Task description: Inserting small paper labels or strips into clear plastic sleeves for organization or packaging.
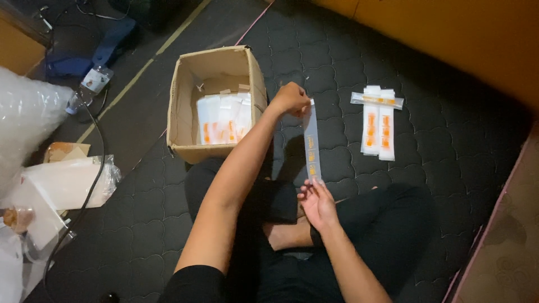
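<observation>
The left hand (290, 100) pinched the top of a long, narrow clear plastic sleeve with orange print (311, 145), the right hand (316, 201) gripped its bottom, stretched above the black quilted mattress (438, 146). Beside it sat an open brown cardboard box (182, 112) of matching sleeves.

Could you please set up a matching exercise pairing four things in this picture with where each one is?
Things:
1. cardboard box
2. clear strip sleeve
3. stack of white packets
4. plastic bottle

Places:
A. lying far left on the floor
B. stretched between left hand and right hand
C. open, left of the hands
D. on the mattress, right of the hands

Pairs: 1-C, 2-B, 3-D, 4-A
</observation>
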